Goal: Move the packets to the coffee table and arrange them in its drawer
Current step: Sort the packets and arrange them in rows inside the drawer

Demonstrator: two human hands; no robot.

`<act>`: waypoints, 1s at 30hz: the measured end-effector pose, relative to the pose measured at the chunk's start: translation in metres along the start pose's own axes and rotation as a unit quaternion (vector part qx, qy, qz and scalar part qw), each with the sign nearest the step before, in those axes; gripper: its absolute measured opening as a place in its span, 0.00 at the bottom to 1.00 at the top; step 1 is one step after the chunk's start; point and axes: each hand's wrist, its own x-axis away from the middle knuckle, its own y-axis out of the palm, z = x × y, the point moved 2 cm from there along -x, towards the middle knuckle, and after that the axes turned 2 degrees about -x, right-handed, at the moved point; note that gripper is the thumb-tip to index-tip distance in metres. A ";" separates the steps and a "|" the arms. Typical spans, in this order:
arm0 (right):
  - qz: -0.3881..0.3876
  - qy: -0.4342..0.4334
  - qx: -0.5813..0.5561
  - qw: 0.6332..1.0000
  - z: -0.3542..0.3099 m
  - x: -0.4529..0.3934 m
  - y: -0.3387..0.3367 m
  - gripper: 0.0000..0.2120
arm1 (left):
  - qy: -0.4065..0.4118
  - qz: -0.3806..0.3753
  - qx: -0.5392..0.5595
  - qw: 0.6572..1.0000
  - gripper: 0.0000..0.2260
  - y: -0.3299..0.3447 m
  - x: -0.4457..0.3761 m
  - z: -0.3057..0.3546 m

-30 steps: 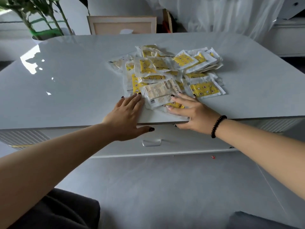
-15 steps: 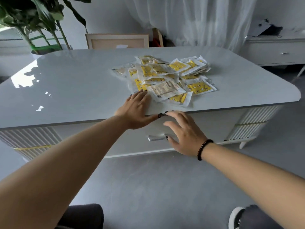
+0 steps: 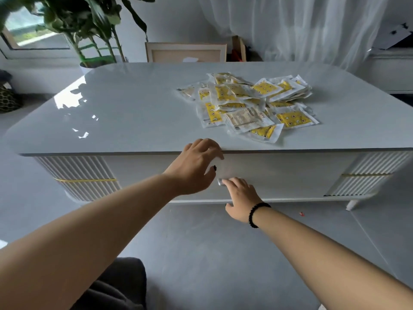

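A loose pile of white and yellow packets lies on the glossy grey top of the coffee table, right of centre. Below the top, the white drawer front is closed. My right hand grips the drawer's small metal handle, fingers curled over it. Just to its upper left, my left hand hovers at the table's front edge with loosely curled fingers, holding nothing and apart from the packets.
A potted plant stands behind the table's far left corner, and a framed board leans behind it. A white curtain hangs at the back. A white cabinet is at the far right. Grey floor lies under my arms.
My right hand left the packets, dropped to the drawer front and took hold of the handle. My left hand slid off the tabletop to the front edge. The view pulled back.
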 end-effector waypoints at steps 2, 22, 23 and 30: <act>-0.013 0.015 -0.014 1.000 -0.007 -0.003 -0.002 0.30 | -0.007 -0.004 -0.018 1.000 0.14 -0.003 0.009 0.000; 0.064 -0.026 -0.005 0.998 -0.038 0.067 -0.112 0.16 | -0.156 -0.132 0.034 0.978 0.09 -0.024 0.044 0.024; 0.041 -0.003 -0.011 0.999 -0.032 0.071 -0.113 0.15 | -0.159 -0.139 0.051 0.976 0.08 -0.026 0.045 0.026; 0.003 0.000 -0.021 1.000 -0.026 0.086 -0.119 0.07 | -0.171 -0.168 0.112 0.964 0.06 -0.031 0.055 0.033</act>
